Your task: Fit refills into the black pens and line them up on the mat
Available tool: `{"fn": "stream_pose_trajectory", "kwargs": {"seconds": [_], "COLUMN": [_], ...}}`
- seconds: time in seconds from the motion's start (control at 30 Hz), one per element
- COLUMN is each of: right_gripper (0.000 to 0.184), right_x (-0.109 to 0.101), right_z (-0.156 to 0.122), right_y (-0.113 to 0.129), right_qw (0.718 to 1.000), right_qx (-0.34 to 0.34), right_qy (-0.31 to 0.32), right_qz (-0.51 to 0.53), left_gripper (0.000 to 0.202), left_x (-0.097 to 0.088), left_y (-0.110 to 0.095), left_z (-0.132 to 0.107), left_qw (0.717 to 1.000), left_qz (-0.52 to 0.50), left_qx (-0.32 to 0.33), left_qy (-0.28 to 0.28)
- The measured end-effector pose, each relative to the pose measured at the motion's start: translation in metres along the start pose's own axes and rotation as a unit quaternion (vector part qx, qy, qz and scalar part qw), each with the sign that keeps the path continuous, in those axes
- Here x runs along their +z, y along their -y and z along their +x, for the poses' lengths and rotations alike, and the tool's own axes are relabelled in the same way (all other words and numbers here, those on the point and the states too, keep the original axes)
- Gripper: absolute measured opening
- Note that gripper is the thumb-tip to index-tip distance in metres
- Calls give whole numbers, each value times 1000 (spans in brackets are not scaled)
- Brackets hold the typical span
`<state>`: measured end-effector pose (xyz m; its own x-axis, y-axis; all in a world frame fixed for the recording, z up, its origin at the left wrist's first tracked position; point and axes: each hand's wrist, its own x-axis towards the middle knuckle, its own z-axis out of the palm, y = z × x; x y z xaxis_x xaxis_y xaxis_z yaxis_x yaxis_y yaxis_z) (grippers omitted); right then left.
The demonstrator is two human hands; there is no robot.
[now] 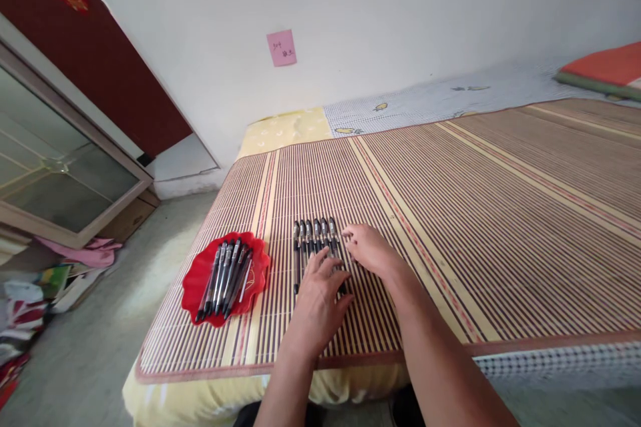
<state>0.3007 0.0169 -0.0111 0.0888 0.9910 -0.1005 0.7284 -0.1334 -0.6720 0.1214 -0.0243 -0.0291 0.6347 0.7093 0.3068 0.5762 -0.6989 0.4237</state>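
Observation:
Several black-capped pens [316, 227] lie side by side in a row on the striped mat, caps pointing away from me. My left hand [320, 293] is over the lower part of this row with its fingers spread, hiding much of the pen barrels. I cannot tell whether its fingertips press on them. Just right of the row's cap end is my right hand [369, 248], fingers loosely bent and apart, with nothing visible in them. A red scalloped plate [193, 280] to the left holds a pile of similar pens [225, 277].
The striped mat [451, 227] covers a bed over yellow and checked cloth. A pink note [282, 48] is stuck on the wall behind. Folded orange bedding [605, 67] lies at the far right. A glass-fronted cabinet door [65, 160] and floor clutter [30, 313] are at left.

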Motion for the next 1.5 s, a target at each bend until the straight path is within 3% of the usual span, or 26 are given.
{"fn": "stream_pose_trajectory", "kwargs": {"seconds": [0.13,0.23,0.37,0.5,0.57,0.67,0.7,0.8,0.87,0.9,1.03,1.17,1.37,1.5], "right_gripper": [32,26,17,21,23,22,21,16,14,14,15,17,22,24], "right_x": [1,1,-4,-14,-19,-25,-27,-33,-35,-37,-40,-42,-41,-42], "right_z": [0,1,2,0,-1,-4,-5,-8,-9,-10,-13,-13,-6,-3], "right_y": [-2,-5,-6,-4,-3,-1,-1,0,1,1,0,-1,-7,-11], "right_qw": [1000,1000,988,943,916,882,873,855,845,842,844,843,840,841], "right_qx": [9,-3,-38,-42,-33,-23,-20,-15,-11,-8,-4,-8,-33,-39], "right_qy": [0,-20,-124,-229,-268,-299,-304,-316,-319,-319,-310,-310,-302,-299], "right_qz": [5,16,88,236,296,365,380,412,429,435,437,440,449,450], "left_gripper": [37,35,14,18,19,17,14,12,15,17,24,26,22,19], "left_x": [0,-3,-8,-19,-33,-71,-86,-128,-147,-152,-151,-138,-129,-133], "left_y": [2,4,-2,-9,-6,14,24,61,85,95,120,128,134,135], "left_z": [0,2,2,1,-3,-16,-23,-49,-66,-72,-84,-77,-59,-53], "left_qw": [1000,998,989,982,981,969,958,890,854,849,859,874,855,840], "left_qz": [-11,-35,-75,-50,-35,-32,-29,50,140,166,182,194,223,229], "left_qx": [7,6,-21,-87,-112,-175,-215,-381,-450,-468,-465,-442,-464,-487], "left_qy": [-5,-44,-126,-159,-157,-172,-189,-247,-222,-182,-109,-63,-58,-66]}}
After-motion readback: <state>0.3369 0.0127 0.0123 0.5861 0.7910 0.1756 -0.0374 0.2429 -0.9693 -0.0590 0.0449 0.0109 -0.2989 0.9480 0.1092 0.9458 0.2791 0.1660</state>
